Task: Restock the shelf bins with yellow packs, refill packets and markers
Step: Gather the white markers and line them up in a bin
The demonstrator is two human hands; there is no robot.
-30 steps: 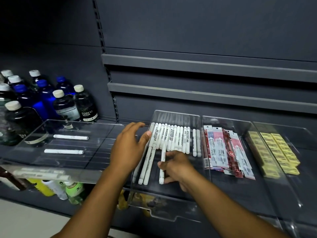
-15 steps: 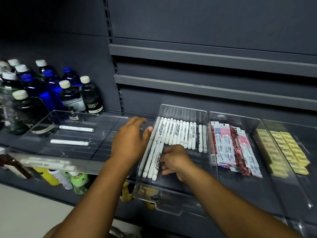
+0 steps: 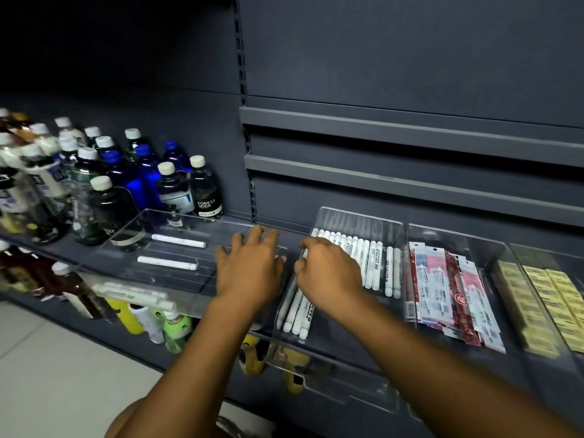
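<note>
In the head view, three clear bins are seen side by side on the shelf (image 3: pixel 290 233). The yellow packs (image 3: pixel 543 298) are stacked in the rightmost one and the refill packets (image 3: pixel 448 289) lie in the middle one. The markers (image 3: pixel 366 257) are lined up in the marker bin (image 3: pixel 357 213) at the left of the three. Their long axes run front to back, away from the person. A few forward markers (image 3: pixel 297 314) are set nearer the front than the row, against the bin's left wall and just below the right wrist.

The right hand (image 3: pixel 328 273) is laid over the left end of the row with its fingers bent down onto the markers. Whether one is pinched cannot be told, since the fingertips are hidden. The left hand (image 3: pixel 249 267) is held palm down with fingers spread and straight, and nothing is gripped. It is placed just beside the marker bin's left wall, over the right end of a wide bin (image 3: pixel 132 248); contact cannot be judged.

In that wide bin, two stray markers (image 3: pixel 167 263) lie crosswise, to the left of the left hand. Bottles (image 3: pixel 142 172) are stood behind.

The row appears to be under tidying. The forward markers lie toward the person from the right hand, which is nearer, so a push along their length would be called for. The strays would fall to the left hand and need a quarter turn.
</note>
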